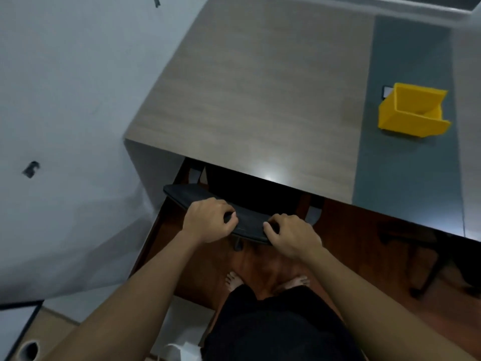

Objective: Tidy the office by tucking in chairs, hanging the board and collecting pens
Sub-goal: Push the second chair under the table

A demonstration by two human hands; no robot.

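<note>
Left hand [208, 220] and right hand [291, 237] grip chair backrest [250, 222], fingers curled over.

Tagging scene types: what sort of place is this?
Likely an office. A wood-look desk with a black chair tucked under it, both hands on the backrest, and a yellow bin on the desk.

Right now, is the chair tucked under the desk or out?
Mostly tucked: the chair seat sits beneath the desk edge; only its backrest shows.
</note>
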